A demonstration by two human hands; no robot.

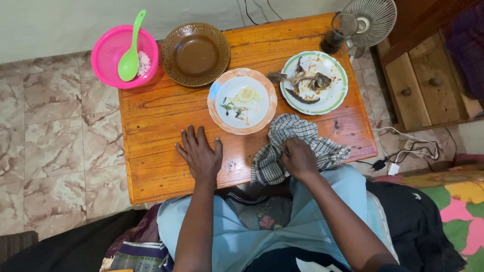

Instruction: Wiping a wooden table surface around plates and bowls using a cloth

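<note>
The person sits at the near edge of a low orange-brown wooden table (151, 126), which serves as the landmark here. The right hand (298, 158) is closed on a black-and-white checked cloth (282, 133) bunched on the table's near right part; the fingers curl down into the folds, and one corner of the cloth hangs over the near edge. The left hand (200, 153) lies flat on the wood near the middle of that edge, fingers spread and holding nothing.

Just beyond the hands stands a round white plate with an orange rim (218, 113), carrying a lemon slice and some green scraps. To its right, toward the table's far right corner, is a white plate with a green rim (340, 90) bearing what looks like fish bones, though the detail is hard to make out. A dark glass mug (340, 32) stands at the far right corner. A brown ridged bowl (194, 53) sits at the far edge, and a pink plastic basket (108, 55) with a green plastic spoon (130, 58) overhangs the far left corner.

The table's left half, between the left hand and the left edge, is bare wood. Marbled floor tile lies left of the table; a small fan (375, 15) is cut off at the top, beyond the far right corner.
</note>
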